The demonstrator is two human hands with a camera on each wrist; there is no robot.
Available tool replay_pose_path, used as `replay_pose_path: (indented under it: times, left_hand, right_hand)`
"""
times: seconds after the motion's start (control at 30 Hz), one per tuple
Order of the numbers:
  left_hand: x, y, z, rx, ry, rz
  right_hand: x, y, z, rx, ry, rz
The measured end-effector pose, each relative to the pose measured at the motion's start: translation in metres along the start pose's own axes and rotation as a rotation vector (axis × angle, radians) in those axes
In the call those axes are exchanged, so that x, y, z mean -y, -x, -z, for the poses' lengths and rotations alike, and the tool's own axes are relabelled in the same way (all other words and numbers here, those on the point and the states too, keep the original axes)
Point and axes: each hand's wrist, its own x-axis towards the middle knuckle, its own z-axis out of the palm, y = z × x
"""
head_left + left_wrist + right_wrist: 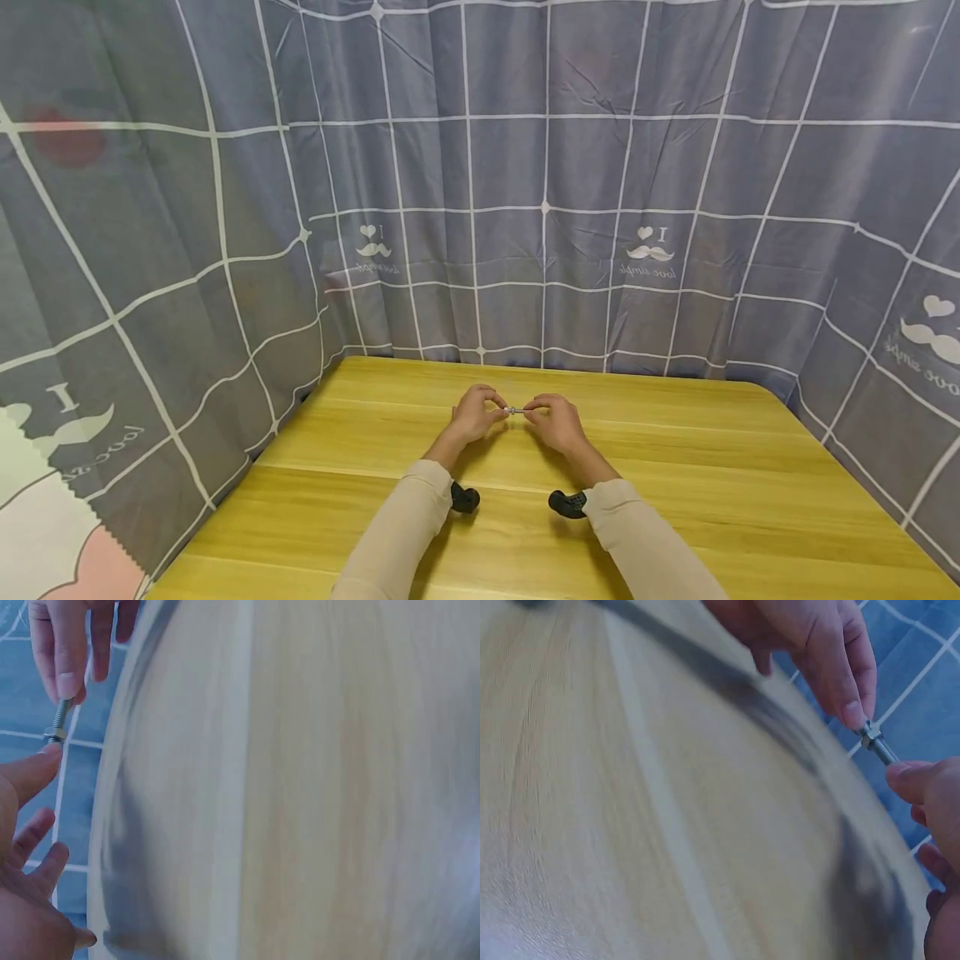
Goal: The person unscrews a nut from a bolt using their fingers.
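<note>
A small metal bolt [517, 410] with a hex nut [871, 736] on its shaft is held lengthwise between both hands, over the far half of the table. My left hand [474, 416] pinches the bolt's end close to the nut, the thumb tip right beside it in the left wrist view. From the other side, my right hand [558, 424] pinches the opposite end between thumb and finger. Bare threads [61, 714] show between the nut and the right fingertips. Both ends of the bolt are hidden by the fingers.
The wooden table [480, 550] has a rounded far corner at the right. Grey curtains [510, 167] with white grid lines hang around its back and sides. Dark wrist devices [465, 499] sit at the sleeve cuffs. A patterned cloth [56, 533] hangs at lower left.
</note>
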Motion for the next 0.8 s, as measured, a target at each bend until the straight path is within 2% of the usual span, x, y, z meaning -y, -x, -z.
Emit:
replay_pose_path:
  times: [0.2,0.37,0.53,0.8]
  left_hand:
    - [-0.015,0.0,0.003,-0.031,0.18,-0.057]
    - [-0.031,0.006,0.013,-0.031,0.298,-0.058]
    - [-0.046,0.011,0.022,-0.047,0.322,-0.116]
    - [-0.072,0.022,0.027,-0.093,0.386,-0.188]
  right_hand:
    - [0.015,-0.002,0.021,0.021,-0.064,-0.055]
    - [0.036,0.001,0.039,0.02,-0.135,-0.042]
    - [0.054,0.005,0.052,-0.025,-0.198,-0.001]
    - [0.068,0.021,0.069,-0.068,-0.331,-0.009]
